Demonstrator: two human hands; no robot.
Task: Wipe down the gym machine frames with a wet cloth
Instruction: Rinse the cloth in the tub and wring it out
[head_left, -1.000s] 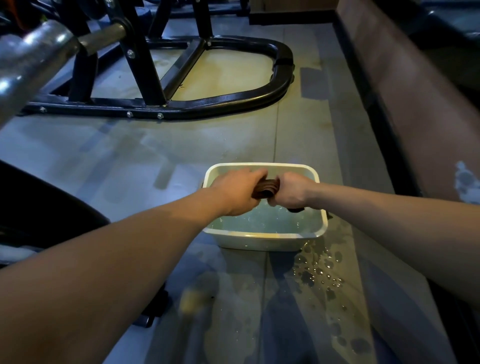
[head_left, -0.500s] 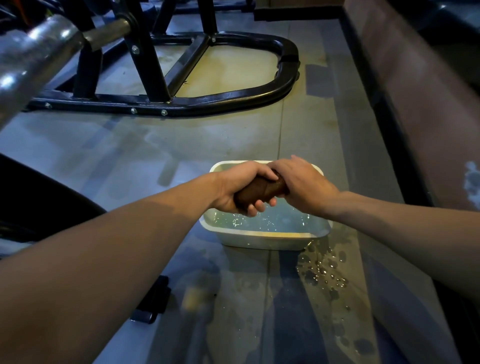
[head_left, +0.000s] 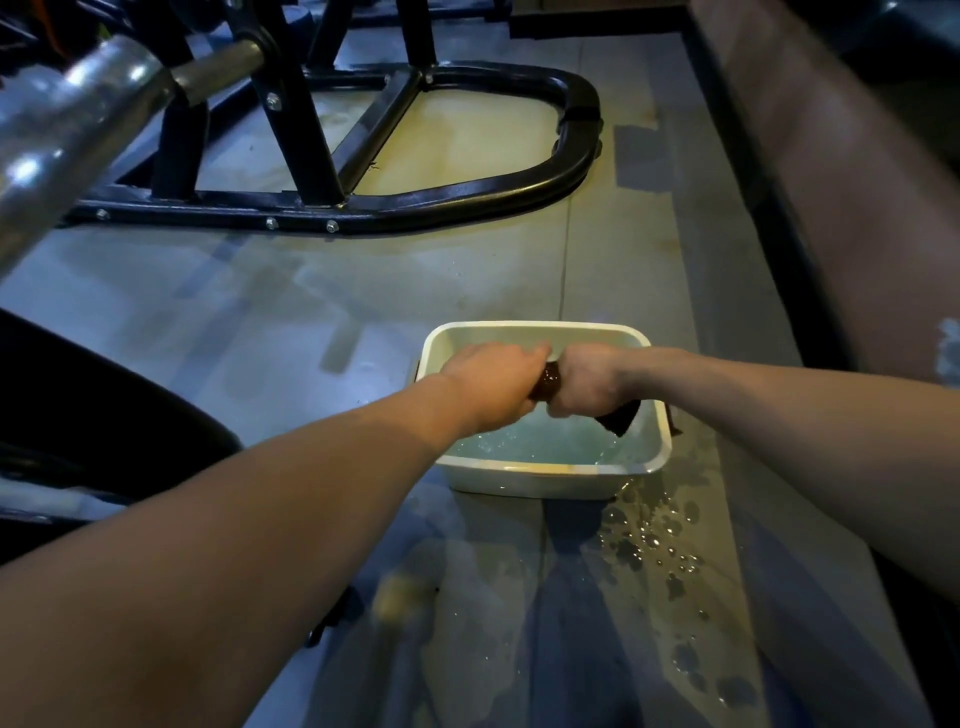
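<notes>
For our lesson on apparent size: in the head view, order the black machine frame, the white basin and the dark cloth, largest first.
1. Black machine frame, though farther away.
2. White basin.
3. Dark cloth, mostly hidden inside both hands.

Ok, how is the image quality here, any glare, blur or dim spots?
Head view: dim overall, with a warm patch of light on the floor inside the black machine frame; glare on the blurred chrome bar; wide-angle bending at the edges; hands, cloth and basin reasonably sharp.
</notes>
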